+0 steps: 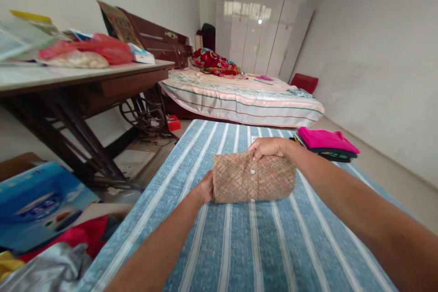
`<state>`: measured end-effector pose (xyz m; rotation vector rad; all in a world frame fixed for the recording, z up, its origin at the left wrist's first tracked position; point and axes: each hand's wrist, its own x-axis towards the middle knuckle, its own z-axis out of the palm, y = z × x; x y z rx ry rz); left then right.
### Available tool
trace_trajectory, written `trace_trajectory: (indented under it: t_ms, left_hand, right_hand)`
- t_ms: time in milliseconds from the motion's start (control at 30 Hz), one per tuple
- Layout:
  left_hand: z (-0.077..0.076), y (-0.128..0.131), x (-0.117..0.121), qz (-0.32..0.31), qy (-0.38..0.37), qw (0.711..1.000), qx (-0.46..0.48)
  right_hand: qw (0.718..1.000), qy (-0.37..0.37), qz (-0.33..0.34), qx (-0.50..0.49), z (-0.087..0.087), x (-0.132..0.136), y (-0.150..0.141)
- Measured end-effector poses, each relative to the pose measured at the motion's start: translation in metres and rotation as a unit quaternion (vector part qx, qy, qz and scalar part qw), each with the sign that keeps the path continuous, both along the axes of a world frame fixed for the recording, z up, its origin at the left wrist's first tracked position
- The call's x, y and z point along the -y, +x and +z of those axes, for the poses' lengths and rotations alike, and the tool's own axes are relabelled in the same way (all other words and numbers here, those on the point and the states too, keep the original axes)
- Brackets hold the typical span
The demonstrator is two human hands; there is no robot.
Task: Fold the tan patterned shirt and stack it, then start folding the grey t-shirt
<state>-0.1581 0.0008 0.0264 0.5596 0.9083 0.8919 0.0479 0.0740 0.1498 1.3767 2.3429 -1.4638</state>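
A brown plaid shirt (236,180), folded into a rectangle with its buttons facing up, lies on the blue and white striped bed sheet (205,255). My left hand (205,188) grips its left edge, with the fingertips tucked behind the cloth. At the top edge, near the collar and button line, my right hand (268,147) pinches the fabric. To the right of the shirt sits a stack of folded clothes (328,141), bright pink on top and dark beneath.
A sewing machine table (137,75) holding bags stands at left. Below are a blue carton (44,205) and loose clothes (58,264). Behind is another bed (239,100) with a red floral quilt (215,61), then a white wardrobe (253,32).
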Motion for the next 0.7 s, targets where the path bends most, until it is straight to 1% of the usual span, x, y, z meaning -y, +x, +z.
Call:
trace_trajectory:
  t_ms: [33, 100, 167, 233, 300, 367, 433, 500, 600, 700]
  left_hand:
    - [0.002, -0.003, -0.001, 0.012, 0.0, 1.0, -0.003]
    - [0.008, -0.007, 0.001, 0.013, 0.001, 1.0, -0.003]
    - [0.014, -0.008, 0.004, 0.011, 0.001, 1.0, -0.003]
    - [0.017, -0.007, 0.008, 0.029, 0.011, 0.999, -0.041]
    - [0.018, -0.003, 0.01, 0.054, 0.026, 0.993, -0.102]
    - [0.017, 0.002, 0.009, 0.069, 0.044, 0.987, -0.136]
    - [0.016, 0.006, 0.006, 0.084, 0.053, 0.987, -0.128]
    - [0.014, 0.008, 0.002, 0.105, 0.035, 0.987, -0.116]
    - [0.012, 0.009, -0.001, 0.142, -0.009, 0.981, -0.134]
    - [0.009, 0.01, -0.001, 0.163, -0.001, 0.975, -0.147]
  right_hand:
    - [1.0, 0.022, -0.015, 0.007, -0.008, -0.013, -0.003]
    - [0.997, 0.065, -0.041, 0.016, -0.026, -0.032, -0.008]
    - [0.993, 0.096, -0.061, 0.02, -0.044, -0.043, -0.009]
    - [0.991, 0.112, -0.071, 0.024, -0.056, -0.049, -0.007]
    - [0.99, 0.115, -0.071, 0.026, -0.061, -0.053, -0.003]
    - [0.99, 0.117, -0.068, 0.026, -0.06, -0.058, 0.002]
    - [0.99, 0.125, -0.067, 0.025, -0.056, -0.065, 0.006]
    - [0.988, 0.136, -0.071, 0.023, -0.056, -0.071, 0.009]
    - [0.986, 0.141, -0.084, 0.017, -0.066, -0.076, 0.012]
    - [0.988, 0.121, -0.097, 0.014, -0.078, -0.076, 0.023]
